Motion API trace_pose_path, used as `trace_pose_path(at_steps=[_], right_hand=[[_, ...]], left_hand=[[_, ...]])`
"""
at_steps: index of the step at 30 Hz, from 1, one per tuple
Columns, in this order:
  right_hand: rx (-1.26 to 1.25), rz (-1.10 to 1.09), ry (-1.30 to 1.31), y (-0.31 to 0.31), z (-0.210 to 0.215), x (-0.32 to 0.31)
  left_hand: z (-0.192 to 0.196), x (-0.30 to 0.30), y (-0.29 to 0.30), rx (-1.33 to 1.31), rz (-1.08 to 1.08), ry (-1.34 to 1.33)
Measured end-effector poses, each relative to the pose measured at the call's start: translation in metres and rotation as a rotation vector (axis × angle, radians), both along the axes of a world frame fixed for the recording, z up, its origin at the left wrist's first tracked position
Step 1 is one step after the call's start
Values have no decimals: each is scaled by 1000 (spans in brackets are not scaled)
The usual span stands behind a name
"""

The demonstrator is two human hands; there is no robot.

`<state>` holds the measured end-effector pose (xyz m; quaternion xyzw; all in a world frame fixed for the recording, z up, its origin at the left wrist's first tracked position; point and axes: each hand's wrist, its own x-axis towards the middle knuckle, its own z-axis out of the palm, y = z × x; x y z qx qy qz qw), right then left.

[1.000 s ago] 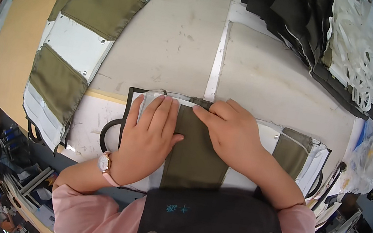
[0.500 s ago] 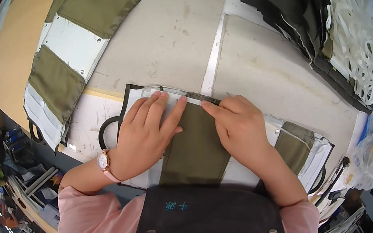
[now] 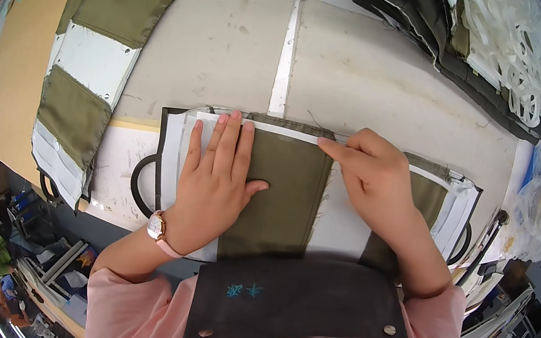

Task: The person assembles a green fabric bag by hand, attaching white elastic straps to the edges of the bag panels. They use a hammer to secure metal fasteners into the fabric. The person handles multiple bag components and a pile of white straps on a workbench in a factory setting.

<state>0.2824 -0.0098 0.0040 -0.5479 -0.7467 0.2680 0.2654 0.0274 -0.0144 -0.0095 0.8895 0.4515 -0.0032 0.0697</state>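
A flat fabric panel [image 3: 280, 198] with olive and white sections lies in front of me. A narrow white strip [image 3: 286, 131] runs along its far edge. My left hand [image 3: 213, 178], with a watch at the wrist, rests flat on the panel's left part. Its fingers are stretched out, and their tips reach the strip. Farther right, my right hand [image 3: 376, 174] has its index fingertip on the strip near the olive section's right edge. The other fingers are curled in, and its thumb is mostly hidden. Black loops [image 3: 140, 184] stick out at the panel's sides.
Similar olive and white panels [image 3: 94, 62] lie at the left. A pile of black fabric [image 3: 404, 21] and a tangle of white straps [image 3: 511, 58] are at the far right. Clear plastic bags [image 3: 537, 202] hang by the right edge. Grey boards [image 3: 226, 43] cover the table.
My right hand has slid right along the white strip, away from my left hand. The strip's right part now lies along the far edge. The left hand stays flat on the panel.
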Motion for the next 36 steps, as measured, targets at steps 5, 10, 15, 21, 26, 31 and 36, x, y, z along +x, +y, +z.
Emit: trace_pose_path(at_steps=[5, 10, 15, 21, 26, 31, 36], right_hand=[[81, 19, -5, -10, -13, 16], [122, 24, 15, -9, -17, 19], [142, 11, -23, -10, -23, 19], [123, 12, -42, -8, -19, 18], [128, 7, -26, -8, -21, 19], [157, 24, -75, -8, -21, 17], [178, 36, -111, -8, -20, 16]], left_hand=[[1, 0, 3, -30, -26, 18], [2, -4, 5, -18, -37, 17], [3, -3, 6, -33, -35, 39], [6, 1, 5, -22, -27, 73], [6, 3, 6, -10, -22, 76], [6, 5, 5, 1, -15, 72], [19, 26, 5, -15, -35, 82]])
